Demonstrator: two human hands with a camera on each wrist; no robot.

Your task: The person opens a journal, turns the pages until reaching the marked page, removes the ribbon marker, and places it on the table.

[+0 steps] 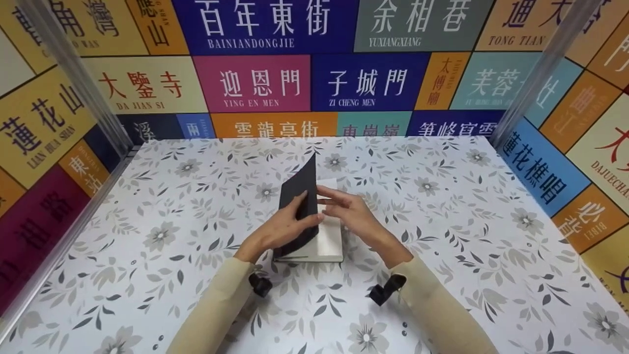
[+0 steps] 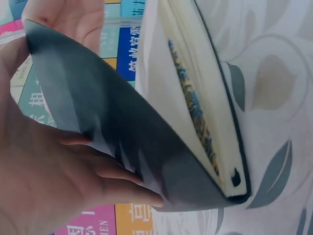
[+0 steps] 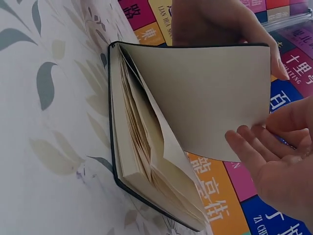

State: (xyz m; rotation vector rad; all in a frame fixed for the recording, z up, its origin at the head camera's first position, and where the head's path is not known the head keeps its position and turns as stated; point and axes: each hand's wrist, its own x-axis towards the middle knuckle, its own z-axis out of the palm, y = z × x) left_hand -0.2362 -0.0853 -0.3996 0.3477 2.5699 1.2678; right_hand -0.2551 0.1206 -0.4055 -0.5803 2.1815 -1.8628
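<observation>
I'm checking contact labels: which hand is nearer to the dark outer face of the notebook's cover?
Left. The left hand rests against the dark outer face; the right hand is on the opposite, pale inner side.

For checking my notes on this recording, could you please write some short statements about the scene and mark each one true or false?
1. The notebook lies on a flower-patterned table. True.
2. Its dark cover lies flat and closed. False: it is lifted up.
3. The left hand touches the cover's outer side. True.
4. The right hand rests far from the notebook. False: it is at the cover's inner side.
5. The sleeves are black. False: they are pale beige.
</observation>
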